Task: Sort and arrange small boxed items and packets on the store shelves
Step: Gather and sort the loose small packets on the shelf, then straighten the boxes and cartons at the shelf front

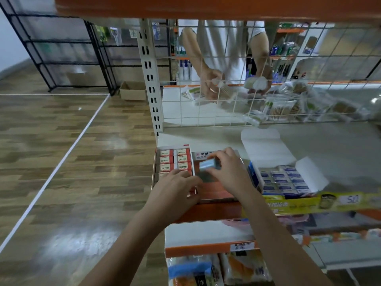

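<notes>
Both forearms reach up over the lower shelf edge [206,247]. The left hand [175,190] rests with fingers curled on the red-labelled carton [174,162]; the right hand [228,172] pinches a small blue box [208,165], long axis left-right, over the middle tray [214,190], nearer than the blue carton [282,179]; bare shelf behind

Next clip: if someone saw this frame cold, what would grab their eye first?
Probably the two hands at the centre: the right hand pinches a small pale blue box above an orange-red carton, while the left hand rests at the near end of the tray of red-and-white boxes. To the right stands an open carton of blue-and-white boxes. Behind the wire grid, another person handles packets on the far shelf.
</notes>
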Demonstrator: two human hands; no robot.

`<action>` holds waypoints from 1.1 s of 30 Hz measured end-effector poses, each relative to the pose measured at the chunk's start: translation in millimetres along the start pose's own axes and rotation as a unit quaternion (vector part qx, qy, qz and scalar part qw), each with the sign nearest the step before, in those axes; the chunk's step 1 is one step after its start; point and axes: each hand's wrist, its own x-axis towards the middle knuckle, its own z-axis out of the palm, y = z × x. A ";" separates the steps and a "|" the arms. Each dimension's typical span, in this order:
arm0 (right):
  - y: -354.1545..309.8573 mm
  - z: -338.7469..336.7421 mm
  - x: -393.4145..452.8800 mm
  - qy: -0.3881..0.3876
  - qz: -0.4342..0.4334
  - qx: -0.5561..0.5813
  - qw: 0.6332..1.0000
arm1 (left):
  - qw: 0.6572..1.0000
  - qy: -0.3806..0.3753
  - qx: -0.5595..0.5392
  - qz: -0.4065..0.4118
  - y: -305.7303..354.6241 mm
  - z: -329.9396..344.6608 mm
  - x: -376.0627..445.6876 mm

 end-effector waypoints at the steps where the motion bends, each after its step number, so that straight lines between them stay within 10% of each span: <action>1: -1.3 2.8 1.3 -0.004 -0.004 -0.016 1.000 | 1.000 -0.005 0.015 0.000 3.0 1.4 0.2; 18: -8.5 9.9 0.0 0.008 -0.060 -0.116 0.991 | 0.997 -0.031 0.065 -0.002 11.7 -5.3 5.3; 33: 115.7 -152.7 -51.1 0.070 0.028 -0.224 0.972 | 0.988 0.028 0.061 0.137 159.7 18.1 127.8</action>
